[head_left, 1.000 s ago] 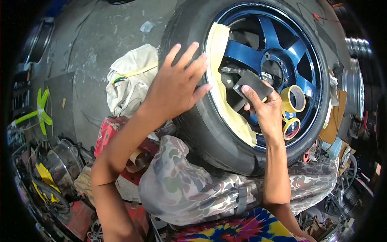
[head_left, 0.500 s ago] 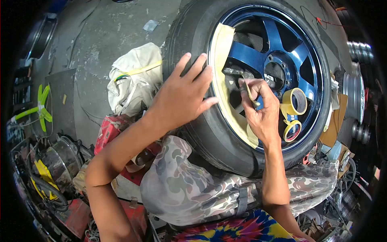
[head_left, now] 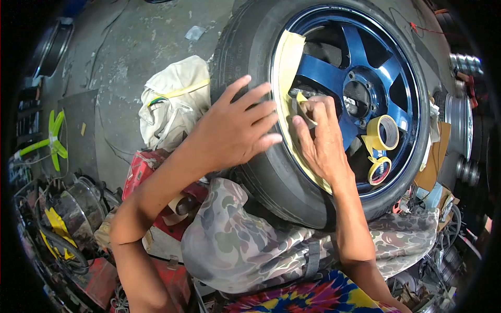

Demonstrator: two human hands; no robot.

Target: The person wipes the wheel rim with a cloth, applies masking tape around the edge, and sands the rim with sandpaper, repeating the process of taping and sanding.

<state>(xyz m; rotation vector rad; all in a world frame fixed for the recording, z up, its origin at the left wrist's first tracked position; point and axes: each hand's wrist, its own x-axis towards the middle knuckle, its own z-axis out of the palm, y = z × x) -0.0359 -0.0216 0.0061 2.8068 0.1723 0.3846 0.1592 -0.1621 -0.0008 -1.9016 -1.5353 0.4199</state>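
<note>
Right grip [head_left: 321, 142] pinches dark pad [head_left: 301, 110] at blue rim [head_left: 417, 94]; left grip [head_left: 235, 131] splayed on tyre [head_left: 245, 47].

Left hand [head_left: 235, 130] spread flat on the tire [head_left: 242, 36], right hand [head_left: 321, 143] gripping a dark pad [head_left: 299, 108] against the masking tape [head_left: 286, 62] lining the blue rim [head_left: 321, 70]. Two tape rolls [head_left: 382, 133] hang near the rim's right edge.

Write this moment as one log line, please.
left hand: flat on tyre | right hand: presses dark pad on masked rim

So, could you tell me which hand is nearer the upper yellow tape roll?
Right. The right hand is just left of the tape roll; the left hand rests farther left on the tyre.
</note>
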